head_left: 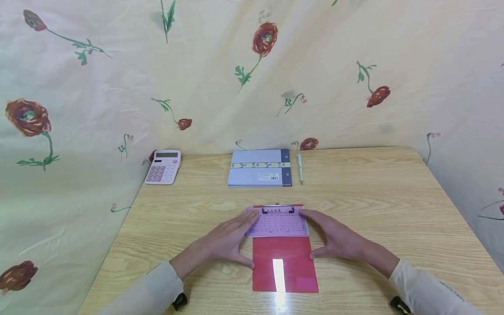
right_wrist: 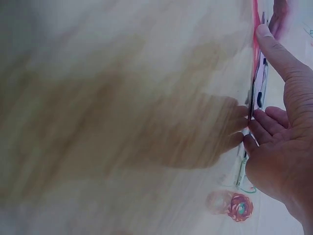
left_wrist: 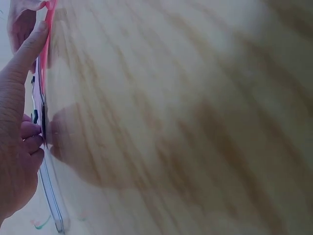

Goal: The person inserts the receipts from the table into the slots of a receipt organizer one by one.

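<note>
A red clipboard (head_left: 281, 262) lies flat on the table, its metal clip (head_left: 278, 206) at the far end. Under the clip is a purple printed form pad (head_left: 277, 224), covering the upper part of the board and jutting a little past its left side. My left hand (head_left: 228, 238) touches the left side, fingertips on the pad's edge and thumb against the board. On the right side, my right hand (head_left: 340, 238) has its fingers by the pad's upper right corner and its thumb at the board's edge. Both hands have thumb and fingers spread apart.
Beyond the clipboard lies a blue notebook or binder (head_left: 256, 175) with a patterned band. A pale green pen (head_left: 300, 168) is to its right. A pinkish calculator (head_left: 163, 167) sits at the table's far left, before a flower-printed cloth (head_left: 212, 65).
</note>
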Motion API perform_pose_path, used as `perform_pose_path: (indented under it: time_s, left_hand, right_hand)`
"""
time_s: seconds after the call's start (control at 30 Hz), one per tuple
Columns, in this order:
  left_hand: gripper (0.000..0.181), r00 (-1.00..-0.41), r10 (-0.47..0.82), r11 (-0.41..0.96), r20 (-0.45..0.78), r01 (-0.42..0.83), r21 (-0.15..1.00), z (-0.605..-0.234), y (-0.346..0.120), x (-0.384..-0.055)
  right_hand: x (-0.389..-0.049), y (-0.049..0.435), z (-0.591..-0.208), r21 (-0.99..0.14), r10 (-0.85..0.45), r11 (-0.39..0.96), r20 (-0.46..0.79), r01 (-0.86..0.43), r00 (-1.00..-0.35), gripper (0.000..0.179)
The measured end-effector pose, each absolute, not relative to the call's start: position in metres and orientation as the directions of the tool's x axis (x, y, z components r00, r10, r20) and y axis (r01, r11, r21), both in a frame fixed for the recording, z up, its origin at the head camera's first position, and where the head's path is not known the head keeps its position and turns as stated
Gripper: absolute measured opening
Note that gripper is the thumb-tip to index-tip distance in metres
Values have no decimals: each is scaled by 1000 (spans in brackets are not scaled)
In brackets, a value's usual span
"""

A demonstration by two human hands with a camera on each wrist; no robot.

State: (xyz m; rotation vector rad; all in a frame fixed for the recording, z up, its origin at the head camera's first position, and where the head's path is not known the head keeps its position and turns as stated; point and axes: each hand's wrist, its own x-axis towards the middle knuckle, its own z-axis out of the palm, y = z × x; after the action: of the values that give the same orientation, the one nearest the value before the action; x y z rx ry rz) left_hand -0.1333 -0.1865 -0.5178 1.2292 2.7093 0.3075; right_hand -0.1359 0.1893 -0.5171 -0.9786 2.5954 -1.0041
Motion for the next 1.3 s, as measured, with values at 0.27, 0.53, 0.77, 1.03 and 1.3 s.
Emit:
perform_pose_path:
  time_s: [0.27, 0.53, 0.77, 1.03, 1.3]
  left_hand:
    - [137, -664, 745, 656, -66, 712, 251, -518, -185, -133]
    - [135, -672, 736, 666, -85, 695, 269, -515, -183, -142]
    - [137, -669, 738, 666, -86, 702, 252, -514, -180, -155]
    - [138, -667, 737, 669, -111, 696, 259, -512, -177, -161]
    - [138, -666, 739, 665, -104, 694, 277, -509, -179, -162]
  right_hand:
    - [-139, 190, -516, -642, -644, 573, 33, -509, -765, 122]
    - [-149, 191, -513, -644, -638, 586, 7, -492, -770, 120]
    - [-159, 192, -514, -625, -643, 586, 30, -517, -765, 119]
    - [-162, 193, -513, -626, -651, 577, 36, -525, -758, 118]
    - [-162, 195, -510, -676, -621, 584, -15, -450, -783, 115]
